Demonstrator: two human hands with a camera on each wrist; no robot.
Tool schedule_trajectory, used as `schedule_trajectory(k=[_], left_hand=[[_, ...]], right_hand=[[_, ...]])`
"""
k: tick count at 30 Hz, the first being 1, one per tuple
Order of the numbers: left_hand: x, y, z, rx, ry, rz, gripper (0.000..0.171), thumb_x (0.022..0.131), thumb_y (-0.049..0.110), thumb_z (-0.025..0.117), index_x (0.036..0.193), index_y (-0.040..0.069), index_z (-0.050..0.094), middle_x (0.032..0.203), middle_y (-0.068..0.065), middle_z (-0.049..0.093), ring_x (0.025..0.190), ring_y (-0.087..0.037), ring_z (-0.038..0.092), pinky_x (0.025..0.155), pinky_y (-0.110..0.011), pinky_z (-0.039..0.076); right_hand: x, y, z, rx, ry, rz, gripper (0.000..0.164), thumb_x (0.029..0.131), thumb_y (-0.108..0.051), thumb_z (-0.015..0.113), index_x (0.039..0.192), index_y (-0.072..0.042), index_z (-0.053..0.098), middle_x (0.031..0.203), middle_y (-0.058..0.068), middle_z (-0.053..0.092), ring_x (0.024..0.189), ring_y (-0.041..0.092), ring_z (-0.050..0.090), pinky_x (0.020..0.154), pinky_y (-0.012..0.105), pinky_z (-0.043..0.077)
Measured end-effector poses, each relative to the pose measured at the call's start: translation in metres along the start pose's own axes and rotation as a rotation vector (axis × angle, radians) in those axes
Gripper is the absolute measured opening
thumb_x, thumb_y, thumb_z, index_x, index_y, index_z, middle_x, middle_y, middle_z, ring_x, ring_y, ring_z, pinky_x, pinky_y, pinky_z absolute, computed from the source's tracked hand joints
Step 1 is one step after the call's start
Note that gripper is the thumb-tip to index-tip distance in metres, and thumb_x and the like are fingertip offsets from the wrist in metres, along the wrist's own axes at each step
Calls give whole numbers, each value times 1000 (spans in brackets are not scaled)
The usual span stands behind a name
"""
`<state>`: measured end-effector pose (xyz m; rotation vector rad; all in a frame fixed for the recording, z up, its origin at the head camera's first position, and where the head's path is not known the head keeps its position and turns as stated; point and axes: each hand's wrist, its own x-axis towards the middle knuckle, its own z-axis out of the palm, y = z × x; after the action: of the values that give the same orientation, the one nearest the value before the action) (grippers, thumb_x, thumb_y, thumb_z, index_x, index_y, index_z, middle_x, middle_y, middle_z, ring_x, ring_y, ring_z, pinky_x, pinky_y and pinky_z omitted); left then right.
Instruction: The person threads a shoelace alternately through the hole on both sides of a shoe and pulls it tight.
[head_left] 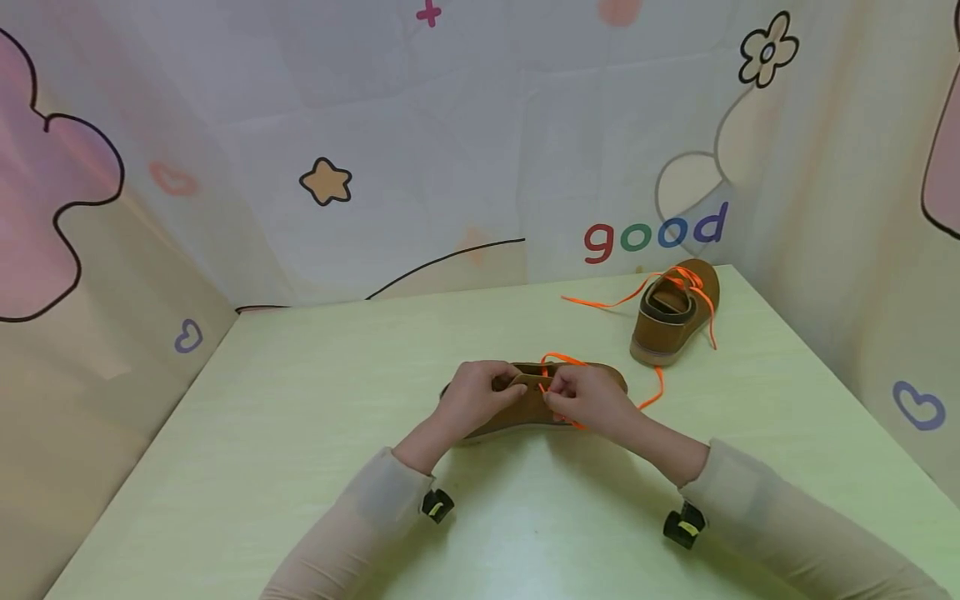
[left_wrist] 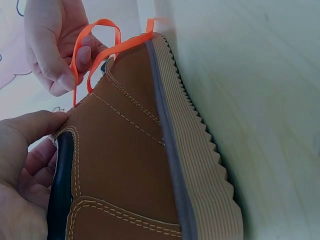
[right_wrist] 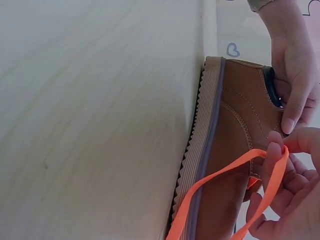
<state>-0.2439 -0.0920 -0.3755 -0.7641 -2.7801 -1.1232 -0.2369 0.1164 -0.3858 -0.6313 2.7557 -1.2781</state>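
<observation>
Printed curtain (head_left: 420, 150) behind pale table (head_left: 337, 358); near shoe (head_left: 517, 412) mid-table, long axis roughly along back edge, toe (head_left: 614, 377) right. Left hand (head_left: 478, 393) pinches near flap (head_left: 532, 382); right hand (head_left: 594, 402), nearer toe, pinches lace (right_wrist: 272, 191) just beside flap.

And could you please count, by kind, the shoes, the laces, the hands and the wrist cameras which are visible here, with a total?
Brown shoes: 2
Orange laces, one on each shoe: 2
Hands: 2
Black wrist cameras: 2
Total: 8
</observation>
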Motion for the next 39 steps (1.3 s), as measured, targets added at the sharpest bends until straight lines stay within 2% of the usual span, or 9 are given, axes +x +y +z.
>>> schedule_trajectory(k=[7, 11, 15, 19, 23, 27, 30, 34, 39], left_hand=[[0, 1, -1, 8, 2, 6, 11, 96, 12, 71, 100, 4, 77, 90, -9, 75, 68, -7, 50, 61, -16, 39], [-1, 0, -3, 43, -32, 54, 11, 95, 12, 72, 102, 5, 76, 92, -9, 75, 72, -8, 54, 64, -17, 43], [-3, 0, -4, 65, -75, 90, 11, 94, 9, 73, 104, 4, 74, 97, -10, 74, 78, -13, 61, 67, -17, 47], [-6, -1, -2, 88, -49, 147, 7, 93, 5, 73, 99, 2, 73, 99, -11, 74, 83, -19, 68, 70, -17, 51], [-8, -4, 2, 168, 21, 262, 2, 92, 4, 74, 91, 3, 74, 93, -9, 74, 82, -19, 69, 72, -19, 54], [-9, -3, 3, 278, 75, 361, 1, 90, 6, 76, 91, 6, 78, 93, -6, 75, 84, -18, 69, 76, -23, 57], [-9, 0, 3, 359, 99, 413, 6, 89, 9, 78, 94, 7, 81, 92, -3, 76, 87, -18, 70, 77, -24, 59], [-10, 2, 5, 446, 147, 478, 9, 86, 11, 81, 95, 9, 83, 91, -2, 77, 87, -16, 71, 77, -21, 59], [-12, 0, 10, 479, 208, 520, 12, 83, 12, 84, 95, 11, 84, 91, 1, 79, 87, -13, 72, 78, -20, 59]], right_hand=[[1, -3, 1, 16, -2, 28, 13, 94, -10, 64, 82, -6, 63, 67, 3, 71, 56, 8, 56, 52, 21, 40], [7, -7, -2, 75, -49, 57, 14, 100, -10, 60, 106, 3, 60, 73, 8, 73, 58, 10, 59, 56, 22, 46], [15, -10, -14, 29, -211, 39, 34, 103, -10, 57, 132, 9, 55, 81, 11, 76, 62, 10, 64, 63, 24, 50], [24, -8, -27, 46, -381, -4, 28, 104, -10, 56, 122, 10, 65, 88, 14, 77, 73, 13, 71, 75, 26, 58], [30, -7, -40, 184, -546, 108, 37, 109, -21, 48, 126, 8, 64, 95, 9, 79, 82, 15, 75, 83, 30, 61], [38, -11, -50, 205, -647, 215, 39, 109, -25, 48, 126, 7, 65, 85, -1, 78, 75, 11, 73, 80, 28, 60], [44, -14, -52, 146, -650, 205, 30, 105, -19, 57, 116, 6, 71, 76, -4, 75, 69, 8, 72, 77, 26, 60], [51, -17, -51, 24, -591, 134, 23, 101, -14, 63, 110, 3, 76, 69, -7, 70, 62, 7, 65, 70, 23, 56], [65, -34, -45, -113, -426, 8, 19, 101, -11, 62, 102, 1, 76, 66, -1, 65, 63, 11, 61, 66, 24, 52]])
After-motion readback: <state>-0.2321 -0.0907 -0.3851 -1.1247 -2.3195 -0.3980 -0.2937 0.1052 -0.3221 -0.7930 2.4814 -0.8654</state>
